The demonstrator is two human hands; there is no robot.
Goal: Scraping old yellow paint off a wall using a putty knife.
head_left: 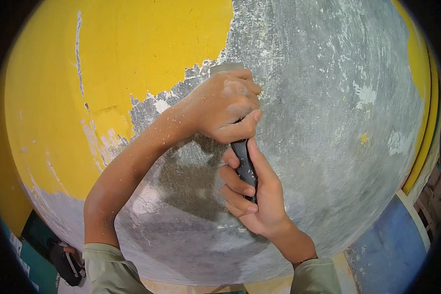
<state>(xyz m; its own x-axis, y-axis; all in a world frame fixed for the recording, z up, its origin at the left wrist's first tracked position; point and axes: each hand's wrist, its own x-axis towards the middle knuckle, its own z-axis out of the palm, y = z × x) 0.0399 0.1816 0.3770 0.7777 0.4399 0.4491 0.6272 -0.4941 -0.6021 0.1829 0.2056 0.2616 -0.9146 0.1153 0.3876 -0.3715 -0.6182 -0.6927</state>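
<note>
A paint scraper with a black handle and a wide flat blade is held upright against the wall. My left hand is closed around its upper part, just below the blade, and hides much of the tool. Lower down, my right hand wraps its fingers around the handle. The visible blade edge lies close to the ragged border between yellow paint and bare grey wall surface. Pale flakes cling to my left forearm and the handle.
A long crack-like chipped line runs down the yellow paint. At lower left, a person in dark clothing is partly visible. A blue painted surface lies at lower right, below a yellow edge band.
</note>
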